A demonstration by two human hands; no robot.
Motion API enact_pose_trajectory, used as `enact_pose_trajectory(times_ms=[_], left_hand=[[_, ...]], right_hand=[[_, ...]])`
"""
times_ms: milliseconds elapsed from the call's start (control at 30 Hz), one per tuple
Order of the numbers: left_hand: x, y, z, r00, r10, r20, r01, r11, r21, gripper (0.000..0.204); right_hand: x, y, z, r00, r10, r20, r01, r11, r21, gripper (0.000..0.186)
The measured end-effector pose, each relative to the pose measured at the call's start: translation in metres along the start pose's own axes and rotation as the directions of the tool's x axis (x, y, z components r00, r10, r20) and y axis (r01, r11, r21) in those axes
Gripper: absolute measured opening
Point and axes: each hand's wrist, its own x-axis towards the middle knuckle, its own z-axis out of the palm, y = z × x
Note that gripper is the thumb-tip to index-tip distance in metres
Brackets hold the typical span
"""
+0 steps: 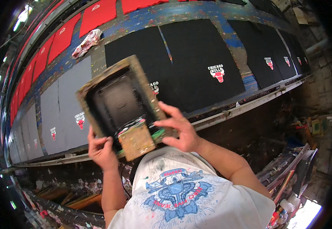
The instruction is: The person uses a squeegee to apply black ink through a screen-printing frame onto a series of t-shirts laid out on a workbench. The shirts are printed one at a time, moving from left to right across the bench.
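I hold a wooden-framed printing screen [116, 97] up in front of me, tilted, over the edge of a long print table [196, 15]. My left hand [100, 150] grips its lower left corner. My right hand [179, 128] grips its lower right edge. A paint-stained wooden squeegee block [136, 140] rests in the frame's lower part between my hands. Beneath the screen lies a black shirt panel [139, 49] with a small red and white print at its edge.
Rows of black [204, 57], grey [72, 95] and red [97, 15] shirt panels cover the table. A crumpled stained rag [86, 42] lies near the red ones. A metal rail [250, 103] runs along the table's front edge. Paint-stained clutter and bottles [288, 206] sit low right.
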Motion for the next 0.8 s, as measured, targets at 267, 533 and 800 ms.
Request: enact_pose_trajectory(times_ms=[267, 533, 800], left_hand=[[-0.04, 0.038, -0.124, 0.991, -0.014, -0.13, 0.034, 0.988, 0.152, 0.022], [-0.094, 0.026, -0.169, 0.925, -0.199, -0.325, 0.206, 0.978, -0.012, 0.033], [-0.138, -0.006, -0.2, 0.912, -0.253, -0.321, 0.262, 0.965, -0.017, 0.028]], right_hand=[[0.008, -0.018, 0.067, 0.934, -0.161, 0.318, 0.066, 0.955, 0.29, 0.073], [-0.004, -0.037, 0.101, 0.871, -0.131, 0.474, 0.041, 0.98, 0.197, 0.071], [-0.045, -0.057, 0.125, 0.872, -0.101, 0.479, 0.025, 0.987, 0.162, 0.07]])
